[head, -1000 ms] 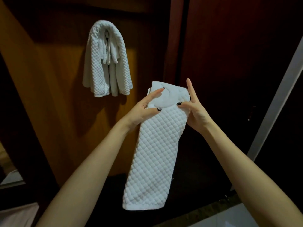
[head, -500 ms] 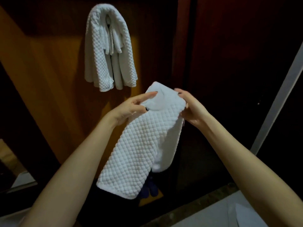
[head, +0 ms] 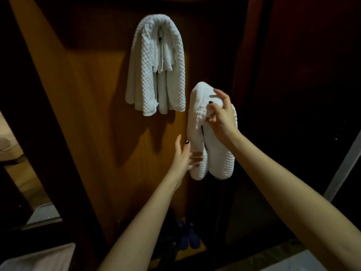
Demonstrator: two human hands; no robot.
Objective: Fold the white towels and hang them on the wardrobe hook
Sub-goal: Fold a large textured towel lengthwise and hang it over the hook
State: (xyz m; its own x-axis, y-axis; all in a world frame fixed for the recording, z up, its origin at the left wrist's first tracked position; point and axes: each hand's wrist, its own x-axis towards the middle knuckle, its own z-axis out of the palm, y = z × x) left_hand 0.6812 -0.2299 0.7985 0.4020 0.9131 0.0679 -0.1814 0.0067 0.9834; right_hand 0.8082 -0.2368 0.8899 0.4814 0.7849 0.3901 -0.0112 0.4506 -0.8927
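One white waffle-weave towel (head: 156,61) already hangs draped over the wardrobe hook (head: 160,33) on the orange-brown wooden panel (head: 93,106); only a sliver of the hook shows under the fabric. A second folded towel (head: 212,137) is held in the air just right of and below the hung one, doubled over so two lobes hang down side by side. The right hand (head: 222,116) pinches it near the top fold, fingers closed on the cloth. The left hand (head: 185,155) is open, fingers spread, touching the lower left lobe. By my reading, this towel is folded and only hanging it remains. A second ago it hung as one long strip between both hands; it is now doubled and carried closer to the hook.
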